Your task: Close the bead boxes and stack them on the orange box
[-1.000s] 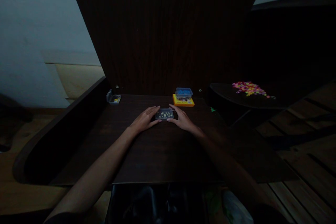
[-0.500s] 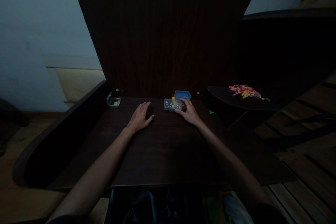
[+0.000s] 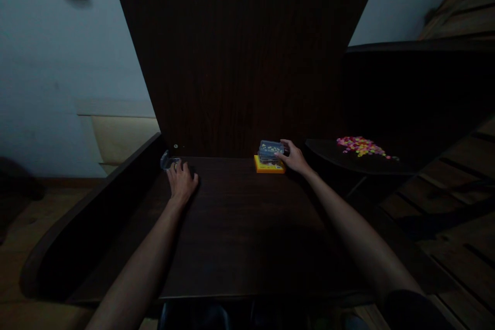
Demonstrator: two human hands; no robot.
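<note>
My right hand (image 3: pixel 296 157) grips a small clear box of pale beads (image 3: pixel 270 147) and holds it on top of a stack at the back of the dark wooden table (image 3: pixel 240 227). The stack is a blue-filled clear box resting on a yellow-orange box (image 3: pixel 268 166). My left hand (image 3: pixel 181 180) lies at the far left corner, its fingers over a small open clear case (image 3: pixel 167 161) with its lid up. How firmly the left fingers hold the case is hidden in the dim light.
A dark upright panel (image 3: pixel 247 62) closes the table's back, and a raised dark rail (image 3: pixel 96 201) runs along its left side. To the right a lower dark shelf (image 3: pixel 348 162) carries a heap of pink and yellow beads (image 3: pixel 359 145). Wooden floorboards (image 3: pixel 456 206) lie further right.
My right hand carried the pale-bead box from the table's middle back onto the stack. My left hand left that box and slid to the open case in the far left corner.
</note>
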